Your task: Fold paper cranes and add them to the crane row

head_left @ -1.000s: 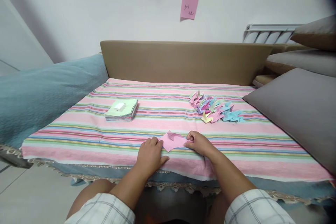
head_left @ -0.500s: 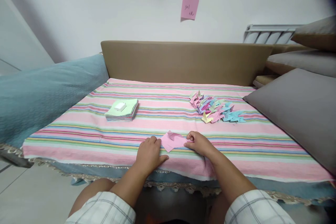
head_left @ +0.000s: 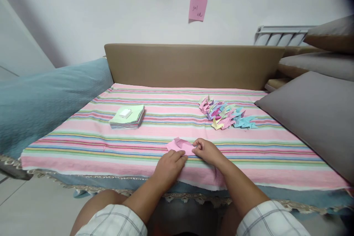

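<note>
A partly folded pink paper point(head_left: 180, 145) lies on the striped cloth point(head_left: 91, 143) near the front edge. My left hand point(head_left: 169, 166) rests on the cloth with its fingertips pressed on the paper's near edge, fingers together. My right hand point(head_left: 208, 151) pinches the paper's right corner with curled fingers. Both forearms come in from below.
A stack of square papers point(head_left: 127, 117) with a small white object on top sits at the left. A pile of several folded coloured paper cranes point(head_left: 225, 115) lies at the back right. Grey cushions point(head_left: 312, 114) stand on the right, a teal blanket point(head_left: 41, 99) on the left, a tan headboard point(head_left: 190, 64) behind.
My left hand has slid right, from the paper's left corner to its near edge. The right hand stays on the right corner. The view shifted slightly.
</note>
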`<act>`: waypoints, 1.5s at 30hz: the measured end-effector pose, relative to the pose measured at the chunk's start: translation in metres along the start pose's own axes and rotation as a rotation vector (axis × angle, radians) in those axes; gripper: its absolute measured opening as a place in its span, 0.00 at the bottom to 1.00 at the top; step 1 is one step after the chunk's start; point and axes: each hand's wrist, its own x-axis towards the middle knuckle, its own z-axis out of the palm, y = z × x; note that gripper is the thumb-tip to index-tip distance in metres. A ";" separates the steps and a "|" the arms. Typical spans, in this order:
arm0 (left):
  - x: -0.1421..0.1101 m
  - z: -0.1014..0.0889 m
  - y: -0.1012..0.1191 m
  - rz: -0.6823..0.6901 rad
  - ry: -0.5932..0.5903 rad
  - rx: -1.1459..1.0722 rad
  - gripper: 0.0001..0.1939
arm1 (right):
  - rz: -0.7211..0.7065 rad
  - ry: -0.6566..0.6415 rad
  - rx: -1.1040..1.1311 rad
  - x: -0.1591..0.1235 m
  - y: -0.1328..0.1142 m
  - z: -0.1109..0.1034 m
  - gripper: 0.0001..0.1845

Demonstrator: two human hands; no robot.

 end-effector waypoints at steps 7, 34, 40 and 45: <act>0.005 0.011 -0.009 -0.094 -0.016 0.046 0.16 | 0.028 -0.125 0.338 -0.007 -0.006 0.006 0.25; 0.008 -0.013 -0.029 -0.098 0.029 -0.406 0.16 | -0.213 0.013 0.029 -0.002 -0.003 0.010 0.29; 0.011 -0.009 -0.031 -0.176 0.054 -0.435 0.09 | -0.235 0.013 -0.066 -0.007 -0.013 0.007 0.39; 0.012 -0.004 -0.036 -0.189 0.106 -0.395 0.07 | -0.253 -0.038 -0.110 -0.008 -0.011 0.005 0.33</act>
